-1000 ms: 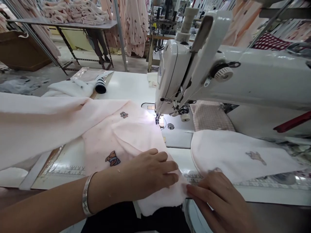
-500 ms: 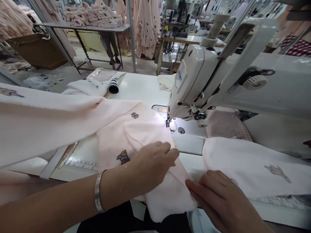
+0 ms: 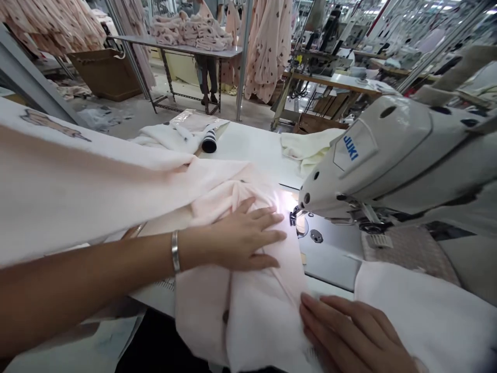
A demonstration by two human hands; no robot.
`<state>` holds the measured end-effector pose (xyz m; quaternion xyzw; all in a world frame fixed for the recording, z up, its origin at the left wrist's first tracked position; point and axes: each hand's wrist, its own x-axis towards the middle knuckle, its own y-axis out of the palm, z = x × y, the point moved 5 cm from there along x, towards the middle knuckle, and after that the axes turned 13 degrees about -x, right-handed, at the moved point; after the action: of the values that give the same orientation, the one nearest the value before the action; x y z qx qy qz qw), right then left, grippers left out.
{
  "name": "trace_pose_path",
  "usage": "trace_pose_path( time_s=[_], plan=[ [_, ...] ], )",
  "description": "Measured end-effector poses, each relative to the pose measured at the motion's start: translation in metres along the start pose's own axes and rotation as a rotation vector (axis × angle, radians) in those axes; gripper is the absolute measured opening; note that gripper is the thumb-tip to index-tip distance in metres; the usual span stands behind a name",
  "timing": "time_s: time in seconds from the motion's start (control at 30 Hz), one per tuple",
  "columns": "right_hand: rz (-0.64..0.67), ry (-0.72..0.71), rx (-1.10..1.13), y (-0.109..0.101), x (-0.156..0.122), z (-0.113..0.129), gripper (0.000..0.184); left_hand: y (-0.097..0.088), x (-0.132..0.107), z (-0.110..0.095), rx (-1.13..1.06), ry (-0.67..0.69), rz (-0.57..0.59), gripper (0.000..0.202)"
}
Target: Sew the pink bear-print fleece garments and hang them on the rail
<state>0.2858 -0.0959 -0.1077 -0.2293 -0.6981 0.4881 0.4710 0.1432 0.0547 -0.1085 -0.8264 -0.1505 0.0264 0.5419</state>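
Note:
Pale pink fabric (image 3: 248, 305) lies over the sewing table and hangs off its front edge. My left hand (image 3: 243, 238) rests flat on it with fingers spread, just left of the needle area (image 3: 295, 217) of the white sewing machine (image 3: 392, 155). A silver bangle (image 3: 175, 252) circles that wrist. My right hand (image 3: 349, 334) lies with fingers stretched on the fabric's right edge, near the front of the table. A white fabric piece (image 3: 423, 316) sits right beside it.
A black-and-white striped roll (image 3: 209, 141) and white cloth (image 3: 163, 137) lie at the table's far left. Cream cloth (image 3: 306, 145) sits behind the machine. A large pink sheet (image 3: 77, 186) drapes across the left. Beyond stand a rack table with folded garments (image 3: 190, 33) and a person's legs (image 3: 205, 77).
My left hand slid forward along the pink fabric toward the needle and flattened out. The fabric bunched up under the machine. My view shifted right and lower.

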Motion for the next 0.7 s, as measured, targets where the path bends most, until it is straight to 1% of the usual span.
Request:
trace_pose_path(
  time_s=[0.07,0.13,0.2,0.27,0.33,0.4,0.47,0.53,0.6,0.63,0.67,0.7],
  plan=[
    [0.039,-0.049,-0.022,0.005,0.019,-0.004,0.028,-0.008,0.011,0.020,0.013,0.068,0.021,0.050],
    [0.061,-0.067,-0.025,0.009,0.037,-0.011,0.024,-0.015,0.023,0.037,0.029,0.122,0.039,0.049],
    [0.052,-0.043,-0.008,0.014,0.052,-0.021,0.022,-0.019,0.033,0.053,0.043,0.141,0.050,0.051],
    [0.051,-0.009,-0.007,0.019,0.064,-0.032,0.020,-0.023,0.043,0.066,0.058,0.133,0.053,0.054],
    [0.051,0.001,-0.039,0.025,0.073,-0.042,0.019,-0.025,0.053,0.077,0.082,0.117,0.051,0.055],
    [0.022,-0.017,-0.076,0.031,0.078,-0.050,0.018,-0.029,0.064,0.090,0.110,0.106,0.035,0.054],
    [-0.011,-0.025,-0.091,0.036,0.081,-0.056,0.017,-0.032,0.074,0.103,0.135,0.098,0.014,0.053],
    [-0.018,0.003,-0.098,0.041,0.082,-0.060,0.016,-0.033,0.083,0.115,0.150,0.075,-0.006,0.051],
    [0.013,0.040,-0.080,0.043,0.082,-0.062,0.015,-0.032,0.086,0.118,0.152,0.029,-0.027,0.049],
    [0.032,0.048,-0.049,0.042,0.082,-0.062,0.014,-0.031,0.083,0.114,0.146,-0.003,-0.036,0.050],
    [0.055,0.047,-0.002,0.040,0.081,-0.060,0.013,-0.029,0.076,0.105,0.136,-0.041,-0.044,0.051],
    [0.081,0.042,0.060,0.035,0.078,-0.057,0.011,-0.026,0.067,0.092,0.126,-0.085,-0.050,0.052]
  ],
)
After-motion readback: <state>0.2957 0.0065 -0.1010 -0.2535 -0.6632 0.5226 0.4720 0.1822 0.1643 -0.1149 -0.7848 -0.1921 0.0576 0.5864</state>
